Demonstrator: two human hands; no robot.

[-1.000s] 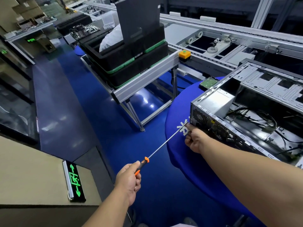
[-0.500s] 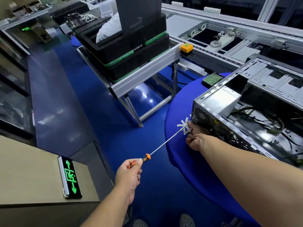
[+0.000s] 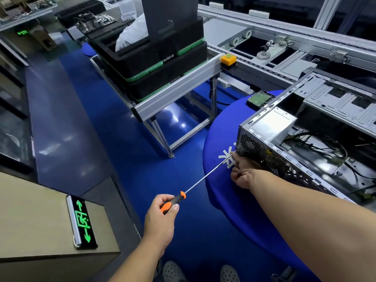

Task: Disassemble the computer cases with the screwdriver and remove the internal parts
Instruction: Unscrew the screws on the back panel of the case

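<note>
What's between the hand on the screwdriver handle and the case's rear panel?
In the head view, only the screwdriver shaft spans from the left hand to the computer case, over blue floor; the right hand sits at its tip.

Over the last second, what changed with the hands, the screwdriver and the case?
The left hand has shifted its grip on the screwdriver handle, more orange now showing between thumb and fingers. The camera drifted. Unchanged: the tip stays at the computer case rear corner, and the right hand still steadies the shaft there.
</note>
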